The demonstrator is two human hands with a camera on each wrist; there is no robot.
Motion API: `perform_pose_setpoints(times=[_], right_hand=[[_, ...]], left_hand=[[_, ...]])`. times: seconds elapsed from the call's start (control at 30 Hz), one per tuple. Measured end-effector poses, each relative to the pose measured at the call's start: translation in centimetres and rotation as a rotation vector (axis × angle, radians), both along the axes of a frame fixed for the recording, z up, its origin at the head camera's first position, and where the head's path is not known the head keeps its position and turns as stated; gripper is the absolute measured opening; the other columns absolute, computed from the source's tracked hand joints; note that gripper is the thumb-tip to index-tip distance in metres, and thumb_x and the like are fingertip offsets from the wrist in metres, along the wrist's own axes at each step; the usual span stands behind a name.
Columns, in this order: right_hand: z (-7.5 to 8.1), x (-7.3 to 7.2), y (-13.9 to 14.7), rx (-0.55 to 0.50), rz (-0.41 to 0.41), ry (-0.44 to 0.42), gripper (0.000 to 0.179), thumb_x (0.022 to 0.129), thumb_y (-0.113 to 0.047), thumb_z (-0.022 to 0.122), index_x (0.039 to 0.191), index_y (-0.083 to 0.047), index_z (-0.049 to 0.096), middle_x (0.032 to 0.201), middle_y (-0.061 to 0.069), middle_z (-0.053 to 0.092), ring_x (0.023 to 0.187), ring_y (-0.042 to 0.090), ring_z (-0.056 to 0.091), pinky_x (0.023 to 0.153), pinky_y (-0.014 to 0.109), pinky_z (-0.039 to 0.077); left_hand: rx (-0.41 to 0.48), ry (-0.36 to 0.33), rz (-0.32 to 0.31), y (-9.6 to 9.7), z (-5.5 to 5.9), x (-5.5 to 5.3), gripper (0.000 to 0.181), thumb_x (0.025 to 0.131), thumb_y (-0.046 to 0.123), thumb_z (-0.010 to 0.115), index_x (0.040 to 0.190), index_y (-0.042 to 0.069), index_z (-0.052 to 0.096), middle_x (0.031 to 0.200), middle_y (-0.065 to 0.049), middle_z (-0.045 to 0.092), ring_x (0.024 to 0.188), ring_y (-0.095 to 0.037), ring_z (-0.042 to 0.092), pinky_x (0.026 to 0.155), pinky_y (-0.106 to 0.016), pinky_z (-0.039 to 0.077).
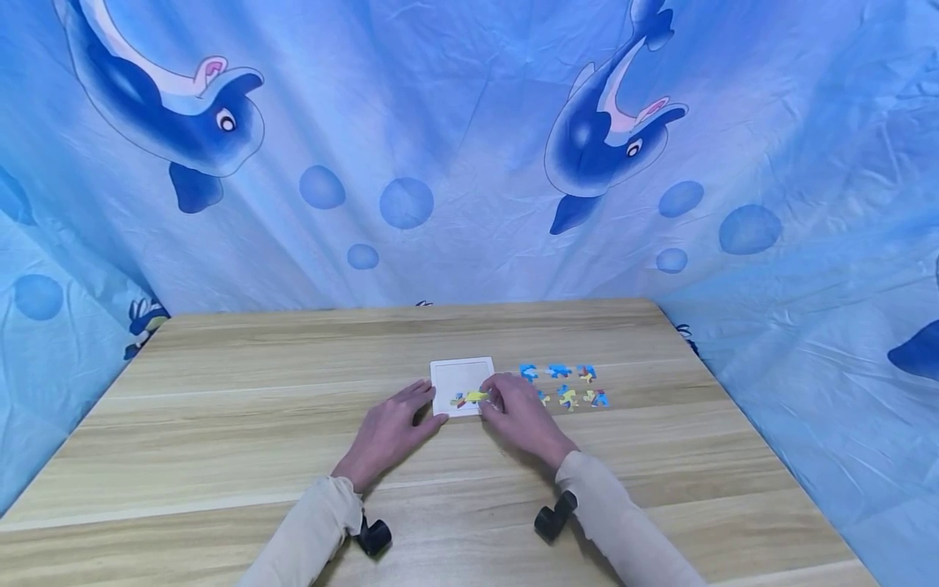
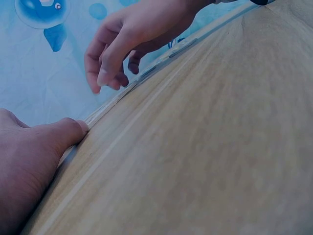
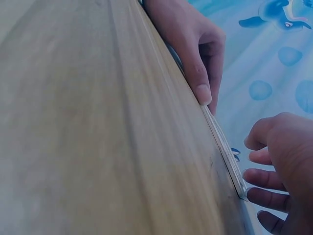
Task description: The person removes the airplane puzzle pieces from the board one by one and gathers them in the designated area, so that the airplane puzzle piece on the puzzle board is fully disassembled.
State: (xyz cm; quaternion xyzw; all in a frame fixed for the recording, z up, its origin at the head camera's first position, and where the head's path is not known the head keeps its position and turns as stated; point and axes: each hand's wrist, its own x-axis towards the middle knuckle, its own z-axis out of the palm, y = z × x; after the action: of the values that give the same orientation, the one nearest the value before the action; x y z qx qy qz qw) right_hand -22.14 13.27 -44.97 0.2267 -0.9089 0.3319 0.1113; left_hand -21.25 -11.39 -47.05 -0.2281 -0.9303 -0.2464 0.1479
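A white puzzle tray (image 1: 458, 377) lies on the table with a few joined puzzle pieces (image 1: 475, 396), yellow, red and blue, along its lower part. My left hand (image 1: 392, 428) holds the tray at its left side, thumb at the near corner and fingers along the left edge. In the right wrist view that thumb (image 3: 203, 93) presses at the tray's edge. Over the right part of the tray is my right hand (image 1: 524, 412), its fingertips close by the yellow piece. Both wrist views show the right hand's fingers (image 3: 266, 178) loosely bent and apart, with nothing visible between them.
Several loose puzzle pieces (image 1: 567, 397), blue and yellow, lie in two rows right of the tray, one partly behind the right hand. The wooden table (image 1: 220, 408) ends at a blue curtain (image 1: 469, 163) with dolphins. Each wrist wears a black camera (image 1: 374, 538).
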Motion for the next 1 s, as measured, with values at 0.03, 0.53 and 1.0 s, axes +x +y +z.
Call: perform_pose_setpoints(times=[0.03, 0.53, 1.0], right_hand=[[0.0, 0.0, -0.1, 0.0, 0.001, 0.005, 0.018, 0.092, -0.014, 0.07, 0.108, -0.008, 0.07, 0.085, -0.006, 0.056, 0.086, 0.017, 0.053, 0.082, 0.038, 0.044], [0.0, -0.6, -1.6, 0.049, 0.031, -0.025, 0.018, 0.094, -0.018, 0.07, 0.11, -0.011, 0.068, 0.092, -0.003, 0.059, 0.09, 0.018, 0.052, 0.083, 0.036, 0.046], [0.1, -0.8, -2.5, 0.153, 0.054, -0.02, 0.023, 0.099, -0.025, 0.067, 0.117, -0.011, 0.069, 0.106, -0.001, 0.062, 0.1, 0.019, 0.053, 0.089, 0.037, 0.05]], left_hand=[[-0.001, 0.003, 0.0, 0.0, 0.0, 0.0, 0.056, 0.095, 0.044, 0.073, 0.135, 0.005, 0.069, 0.143, -0.014, 0.061, 0.131, -0.033, 0.058, 0.101, -0.052, 0.053], [-0.004, -0.006, 0.001, 0.0, 0.0, 0.0, 0.057, 0.095, 0.045, 0.072, 0.135, 0.005, 0.069, 0.143, -0.014, 0.061, 0.132, -0.033, 0.058, 0.1, -0.052, 0.053], [0.003, -0.007, -0.002, 0.0, 0.0, -0.1, 0.057, 0.096, 0.045, 0.072, 0.135, 0.005, 0.068, 0.143, -0.014, 0.061, 0.132, -0.033, 0.058, 0.101, -0.052, 0.052]])
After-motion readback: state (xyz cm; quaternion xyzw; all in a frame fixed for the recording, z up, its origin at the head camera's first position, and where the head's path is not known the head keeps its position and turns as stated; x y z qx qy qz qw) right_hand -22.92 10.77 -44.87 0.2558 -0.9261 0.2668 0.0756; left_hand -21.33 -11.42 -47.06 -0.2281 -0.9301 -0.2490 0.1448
